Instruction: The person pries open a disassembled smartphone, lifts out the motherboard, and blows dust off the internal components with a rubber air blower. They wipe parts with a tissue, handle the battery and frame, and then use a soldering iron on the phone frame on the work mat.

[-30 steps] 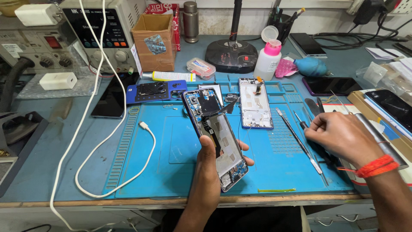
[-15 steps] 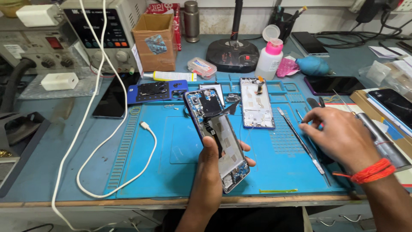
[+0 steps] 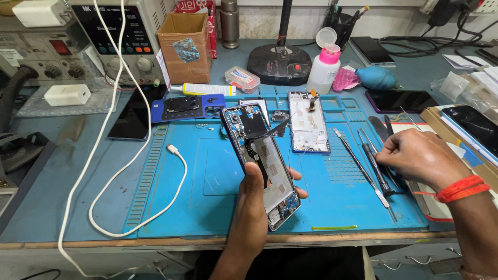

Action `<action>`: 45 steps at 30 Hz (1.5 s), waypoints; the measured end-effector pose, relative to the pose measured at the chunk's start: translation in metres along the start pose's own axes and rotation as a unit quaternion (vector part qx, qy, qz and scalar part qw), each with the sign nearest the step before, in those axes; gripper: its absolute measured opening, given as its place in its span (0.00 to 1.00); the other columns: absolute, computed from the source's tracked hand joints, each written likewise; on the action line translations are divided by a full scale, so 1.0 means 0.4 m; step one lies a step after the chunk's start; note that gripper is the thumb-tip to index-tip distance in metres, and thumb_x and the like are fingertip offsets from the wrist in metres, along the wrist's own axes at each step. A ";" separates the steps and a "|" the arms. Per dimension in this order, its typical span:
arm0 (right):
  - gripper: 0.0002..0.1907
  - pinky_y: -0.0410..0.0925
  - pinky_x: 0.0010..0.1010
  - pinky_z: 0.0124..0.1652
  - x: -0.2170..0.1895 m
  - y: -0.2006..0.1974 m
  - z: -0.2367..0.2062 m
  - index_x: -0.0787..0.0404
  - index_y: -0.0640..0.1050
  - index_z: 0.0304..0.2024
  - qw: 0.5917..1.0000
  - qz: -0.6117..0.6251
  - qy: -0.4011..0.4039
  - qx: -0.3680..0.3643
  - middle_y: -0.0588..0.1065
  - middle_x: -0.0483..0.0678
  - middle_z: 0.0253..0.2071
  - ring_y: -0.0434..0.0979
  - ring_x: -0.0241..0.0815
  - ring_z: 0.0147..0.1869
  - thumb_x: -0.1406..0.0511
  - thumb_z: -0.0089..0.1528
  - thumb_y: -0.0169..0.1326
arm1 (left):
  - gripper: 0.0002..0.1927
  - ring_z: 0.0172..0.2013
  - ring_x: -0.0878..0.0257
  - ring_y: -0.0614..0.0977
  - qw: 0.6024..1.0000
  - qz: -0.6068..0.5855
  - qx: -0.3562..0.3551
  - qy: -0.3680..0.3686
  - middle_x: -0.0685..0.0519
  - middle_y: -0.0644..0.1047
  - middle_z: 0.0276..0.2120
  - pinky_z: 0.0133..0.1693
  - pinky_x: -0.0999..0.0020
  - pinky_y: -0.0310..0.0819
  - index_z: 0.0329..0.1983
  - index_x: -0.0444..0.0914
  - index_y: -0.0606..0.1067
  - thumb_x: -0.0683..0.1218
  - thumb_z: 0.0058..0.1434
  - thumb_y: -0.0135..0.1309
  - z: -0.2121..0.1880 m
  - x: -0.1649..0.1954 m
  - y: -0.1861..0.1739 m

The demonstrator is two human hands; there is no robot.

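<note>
We hold the opened phone (image 3: 262, 163) up above the near middle of the blue mat (image 3: 207, 207), tilted, its bare boards and frame facing us. Our left hand (image 3: 254, 207) is closed around its lower half, thumb lying along the inside, fingers wrapped behind. To do this well we judge the thumb should stay on the frame edge, off the flex cables, with the phone kept low over the mat in case a part drops.

Our right hand (image 3: 420, 158) rests at the right edge of the mat over the tools (image 3: 376, 171), fingers curled down among them; we cannot tell whether it has closed on one yet. We would pick a single tool by its handle without scattering the thin ones lying beside it.

Just beyond the phone lies a second frame (image 3: 308, 122), flat on the mat. A white cable (image 3: 155, 202) loops to the left, and a pink-capped bottle (image 3: 322, 67) stands farther back.
</note>
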State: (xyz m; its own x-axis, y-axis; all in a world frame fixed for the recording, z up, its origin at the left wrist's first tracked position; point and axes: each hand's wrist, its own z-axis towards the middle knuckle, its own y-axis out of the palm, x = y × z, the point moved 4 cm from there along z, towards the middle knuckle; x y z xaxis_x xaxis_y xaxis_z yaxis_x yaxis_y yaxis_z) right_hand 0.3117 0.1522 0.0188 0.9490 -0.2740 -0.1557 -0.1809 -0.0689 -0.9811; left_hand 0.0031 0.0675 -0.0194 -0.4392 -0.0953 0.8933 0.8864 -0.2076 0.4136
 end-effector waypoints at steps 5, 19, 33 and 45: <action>0.17 0.72 0.41 0.36 0.013 -0.004 -0.002 0.67 0.84 0.32 0.993 0.080 -0.037 0.081 0.78 0.55 0.27 0.80 0.50 0.32 0.58 0.54 0.64 | 0.41 0.39 0.60 0.86 1.000 0.003 0.000 -0.005 0.48 0.80 0.39 0.39 0.66 0.81 0.49 0.34 0.75 0.73 0.66 0.29 0.000 0.003 0.000; 0.26 0.73 0.23 0.37 -0.053 0.035 -0.170 0.71 0.70 0.66 0.670 0.710 -0.206 -0.070 0.74 0.50 0.45 0.77 0.36 0.43 0.70 0.66 0.55 | 0.42 0.39 0.60 0.86 1.000 0.005 0.007 -0.008 0.47 0.80 0.41 0.39 0.67 0.81 0.51 0.33 0.74 0.73 0.66 0.29 -0.005 0.001 0.001; 0.20 0.61 0.23 0.31 -0.271 0.134 -0.348 0.67 0.67 0.66 0.388 0.831 -0.245 -0.314 0.70 0.48 0.39 0.66 0.35 0.34 0.69 0.73 0.52 | 0.40 0.38 0.62 0.84 0.999 0.006 0.028 0.013 0.49 0.79 0.41 0.39 0.66 0.79 0.50 0.33 0.73 0.72 0.67 0.31 -0.004 -0.005 -0.001; 0.10 0.56 0.29 0.19 -0.312 0.134 -0.376 0.64 0.86 0.35 0.870 0.408 -0.250 0.118 0.68 0.45 0.13 0.60 0.32 0.17 0.66 0.53 0.66 | 0.39 0.37 0.62 0.82 0.995 0.071 0.046 0.051 0.48 0.77 0.37 0.38 0.67 0.77 0.48 0.33 0.72 0.73 0.66 0.36 -0.022 0.007 0.007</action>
State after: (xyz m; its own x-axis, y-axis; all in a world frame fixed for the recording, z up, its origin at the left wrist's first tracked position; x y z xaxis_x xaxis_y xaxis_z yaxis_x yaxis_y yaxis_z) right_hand 0.1449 0.0385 0.0030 0.5340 0.3152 -0.7845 -0.8450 0.1679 -0.5077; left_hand 0.0030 0.0580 -0.0172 -0.3170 -0.2159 0.9235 0.9481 -0.0958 0.3030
